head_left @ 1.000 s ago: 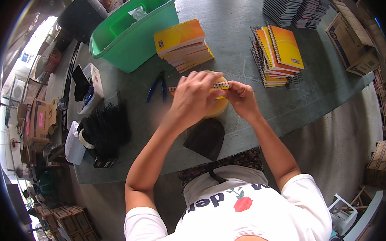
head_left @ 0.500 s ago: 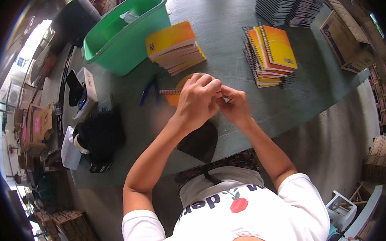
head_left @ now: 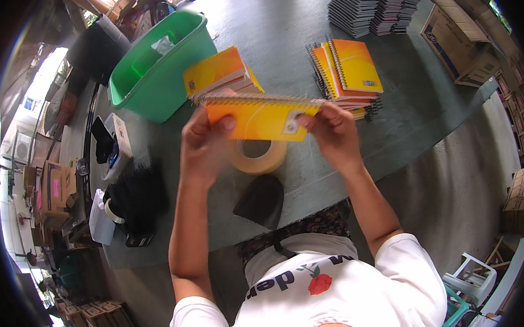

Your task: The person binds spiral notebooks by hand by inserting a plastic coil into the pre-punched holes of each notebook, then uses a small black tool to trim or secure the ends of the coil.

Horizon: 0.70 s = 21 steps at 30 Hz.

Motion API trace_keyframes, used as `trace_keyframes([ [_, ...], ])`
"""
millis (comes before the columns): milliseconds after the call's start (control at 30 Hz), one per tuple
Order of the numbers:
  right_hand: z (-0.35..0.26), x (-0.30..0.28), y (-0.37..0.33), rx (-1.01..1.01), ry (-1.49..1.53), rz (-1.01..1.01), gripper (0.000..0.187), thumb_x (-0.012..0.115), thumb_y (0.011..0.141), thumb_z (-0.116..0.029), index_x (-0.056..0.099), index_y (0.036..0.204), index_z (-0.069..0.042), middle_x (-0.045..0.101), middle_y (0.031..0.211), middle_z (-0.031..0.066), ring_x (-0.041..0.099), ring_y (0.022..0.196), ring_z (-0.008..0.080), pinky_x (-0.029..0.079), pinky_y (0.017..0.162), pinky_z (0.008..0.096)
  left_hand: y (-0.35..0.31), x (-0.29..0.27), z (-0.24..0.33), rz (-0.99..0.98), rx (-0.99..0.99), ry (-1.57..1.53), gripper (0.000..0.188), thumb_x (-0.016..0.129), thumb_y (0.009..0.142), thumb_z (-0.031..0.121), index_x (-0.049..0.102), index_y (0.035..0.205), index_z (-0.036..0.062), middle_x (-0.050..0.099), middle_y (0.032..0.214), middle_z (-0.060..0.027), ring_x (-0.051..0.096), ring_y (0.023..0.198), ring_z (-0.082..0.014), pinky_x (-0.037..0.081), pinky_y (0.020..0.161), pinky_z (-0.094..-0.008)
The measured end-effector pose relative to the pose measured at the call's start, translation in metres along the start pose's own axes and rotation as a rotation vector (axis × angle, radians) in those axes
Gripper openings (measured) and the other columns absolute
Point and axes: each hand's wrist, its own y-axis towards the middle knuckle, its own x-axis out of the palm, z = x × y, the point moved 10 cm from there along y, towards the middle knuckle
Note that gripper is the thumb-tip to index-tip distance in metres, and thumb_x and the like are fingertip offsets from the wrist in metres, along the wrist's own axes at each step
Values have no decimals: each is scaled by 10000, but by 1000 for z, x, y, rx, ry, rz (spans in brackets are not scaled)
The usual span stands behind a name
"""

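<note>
Held up over the table is an orange-yellow spiral notebook (head_left: 257, 118), its wire-bound edge facing away from me. My left hand (head_left: 203, 137) grips its left end, thumb lying on the cover. At the other end my right hand (head_left: 333, 128) pinches the cover beside a small pale label patch. Just below the notebook lies a roll of tan tape (head_left: 260, 165), partly hidden by it. A dark, flat, rounded piece (head_left: 262, 201) rests nearer the table edge. Behind the notebook sits a stack of orange-yellow booklets (head_left: 214, 72); spiral notebooks (head_left: 354, 66) are piled to the right.
A green plastic tub (head_left: 159, 80) stands at the far left, near a white box of small items (head_left: 118, 146). Black bristly material (head_left: 138, 198) lies at left. Grey stacked books (head_left: 372, 9) and a cardboard box (head_left: 458, 44) occupy the far right of the table (head_left: 384, 143).
My hands have moved apart and now hold the notebook stretched between them by its ends. Previously they were together over it. The tape roll now shows more fully.
</note>
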Motion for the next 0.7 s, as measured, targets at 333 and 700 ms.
trace_keyframes([
  [333,-5,-128,43,-90,-1054,223,635,486,945,-462,468,1322,49,414,1413,226,390,1325,338,344,1072,358,76,106,33,-82,499,775,343,489,904,-35,550,1240,3,623,1183,-128,603,1068,-203,463,925,-332],
  [700,14,-182,35,1,-570,285,404,501,961,-252,526,1329,-89,488,1378,136,452,1277,241,349,1055,346,58,215,-77,-551,575,923,465,561,923,315,536,1240,-23,475,1351,-240,398,1315,-359,299,1106,-449],
])
